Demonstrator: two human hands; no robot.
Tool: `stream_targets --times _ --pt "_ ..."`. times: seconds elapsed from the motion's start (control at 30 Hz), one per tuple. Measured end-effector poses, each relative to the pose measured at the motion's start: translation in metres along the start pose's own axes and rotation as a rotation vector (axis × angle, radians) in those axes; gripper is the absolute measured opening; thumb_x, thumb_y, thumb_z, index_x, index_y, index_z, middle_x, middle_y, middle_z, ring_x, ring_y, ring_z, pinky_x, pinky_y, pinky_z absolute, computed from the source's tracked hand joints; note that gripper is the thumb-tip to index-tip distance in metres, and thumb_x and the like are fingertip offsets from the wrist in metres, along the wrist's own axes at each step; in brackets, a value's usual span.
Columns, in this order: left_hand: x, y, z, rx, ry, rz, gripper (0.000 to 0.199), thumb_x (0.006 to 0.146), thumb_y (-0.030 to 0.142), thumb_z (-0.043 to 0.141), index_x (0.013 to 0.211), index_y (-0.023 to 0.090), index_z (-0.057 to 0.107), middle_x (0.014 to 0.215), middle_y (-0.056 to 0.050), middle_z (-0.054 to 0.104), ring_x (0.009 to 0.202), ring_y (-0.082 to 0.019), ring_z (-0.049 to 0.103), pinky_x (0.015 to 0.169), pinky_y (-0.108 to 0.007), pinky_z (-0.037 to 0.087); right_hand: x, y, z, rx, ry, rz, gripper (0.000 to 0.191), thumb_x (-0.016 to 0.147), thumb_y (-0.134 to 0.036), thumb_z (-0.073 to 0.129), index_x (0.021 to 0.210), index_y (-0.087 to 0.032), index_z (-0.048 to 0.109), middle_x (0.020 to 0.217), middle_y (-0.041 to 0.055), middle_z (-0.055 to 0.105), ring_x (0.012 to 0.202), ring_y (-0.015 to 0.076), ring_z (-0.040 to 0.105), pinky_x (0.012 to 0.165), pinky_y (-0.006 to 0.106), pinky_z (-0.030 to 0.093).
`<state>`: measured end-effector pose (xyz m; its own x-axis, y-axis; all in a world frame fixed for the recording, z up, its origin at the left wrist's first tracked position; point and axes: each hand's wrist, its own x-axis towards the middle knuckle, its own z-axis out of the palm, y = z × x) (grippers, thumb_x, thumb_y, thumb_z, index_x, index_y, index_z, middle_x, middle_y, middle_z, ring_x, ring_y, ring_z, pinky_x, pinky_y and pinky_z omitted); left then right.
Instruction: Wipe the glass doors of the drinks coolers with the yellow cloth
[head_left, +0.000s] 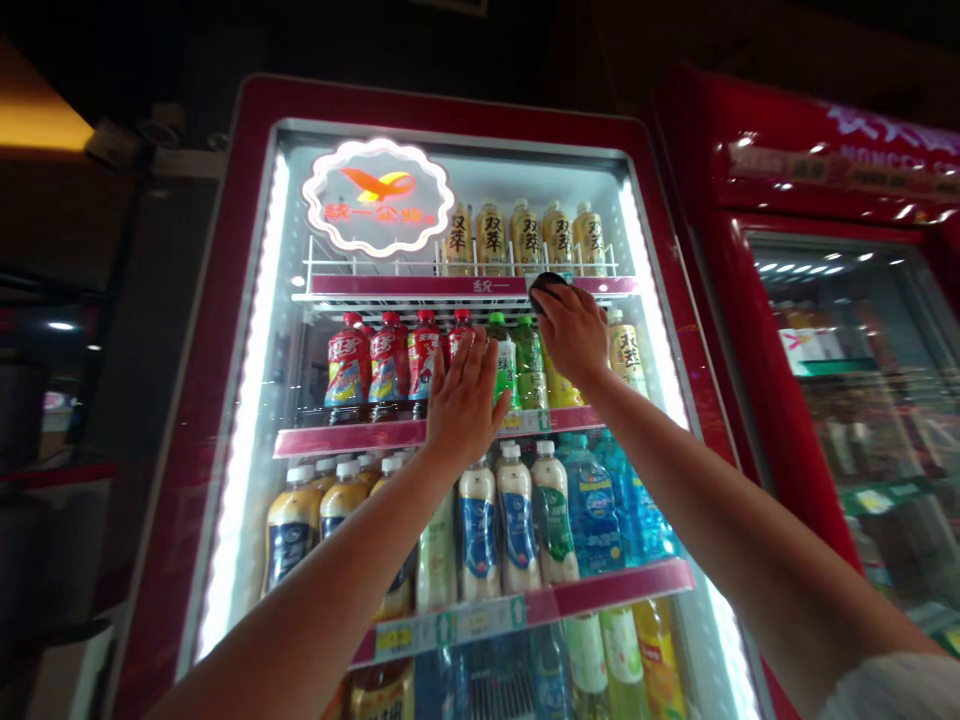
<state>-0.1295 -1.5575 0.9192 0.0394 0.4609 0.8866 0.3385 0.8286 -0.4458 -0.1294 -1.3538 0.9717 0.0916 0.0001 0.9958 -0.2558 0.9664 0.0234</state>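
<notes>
My left hand (466, 398) lies flat against the glass door of a lit drinks fridge (442, 105), fingers stretched upward, in front of a row of red-labelled bottles (388, 358) and green-capped bottles (531, 360). Higher and to the right, my right hand (574, 335) is closed around a small black rounded object (547, 290) at the glass. Most of that object is covered by my fingers, so its kind cannot be made out. Just behind it runs the pink strip (420, 286) of the top shelf, which bears several tan bottles (491, 235).
A glowing scalloped sign (379, 197) is at the door's upper left. Bright light strips (251, 400) edge the inside. Lower shelves hold white-capped bottles (478, 530) and blue bottles (592, 500). A second red fridge (750, 150) stands close on the right.
</notes>
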Motion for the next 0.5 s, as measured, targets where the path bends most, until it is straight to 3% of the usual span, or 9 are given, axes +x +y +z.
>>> stream_targets --times 0.13,0.23,0.37,0.5 --pt "0.001 0.014 0.005 0.007 -0.021 0.000 0.067 0.101 0.039 0.039 0.160 0.013 0.025 0.169 -0.015 0.023 0.158 -0.028 0.017 0.129 -0.057 0.008 -0.019 0.018 -0.007 -0.047 0.050 0.133 0.045 0.101 -0.028 0.039 0.140 -0.026 0.061 0.144 0.0061 0.062 0.128 0.0340 0.051 0.098 0.050 0.044" --pt "0.006 0.025 0.010 -0.002 -0.025 0.001 0.066 0.101 0.038 0.039 0.160 0.013 0.025 0.169 -0.015 0.023 0.158 -0.028 0.016 0.129 -0.059 0.005 -0.034 0.012 -0.008 -0.063 0.003 0.028 0.045 0.103 -0.030 0.037 0.141 -0.028 0.061 0.145 0.0045 0.062 0.132 0.0333 0.049 0.100 0.050 0.042" --pt "0.017 0.040 0.020 -0.039 -0.001 0.009 0.067 0.100 0.038 0.040 0.162 0.017 0.020 0.170 -0.013 0.022 0.158 -0.028 0.015 0.130 -0.057 0.005 -0.016 0.026 -0.008 -0.049 -0.019 -0.091 0.044 0.104 -0.031 0.036 0.141 -0.030 0.060 0.148 0.0019 0.060 0.136 0.0294 0.047 0.105 0.047 0.039" --pt "0.021 0.053 0.028 -0.057 -0.003 0.005 0.069 0.101 0.040 0.041 0.163 0.022 0.015 0.170 -0.011 0.023 0.158 -0.028 0.017 0.130 -0.056 0.002 -0.007 0.065 -0.014 -0.097 0.055 0.059 0.044 0.101 -0.030 0.043 0.140 -0.027 0.061 0.145 0.0079 0.061 0.136 0.0340 0.046 0.102 0.051 0.038"
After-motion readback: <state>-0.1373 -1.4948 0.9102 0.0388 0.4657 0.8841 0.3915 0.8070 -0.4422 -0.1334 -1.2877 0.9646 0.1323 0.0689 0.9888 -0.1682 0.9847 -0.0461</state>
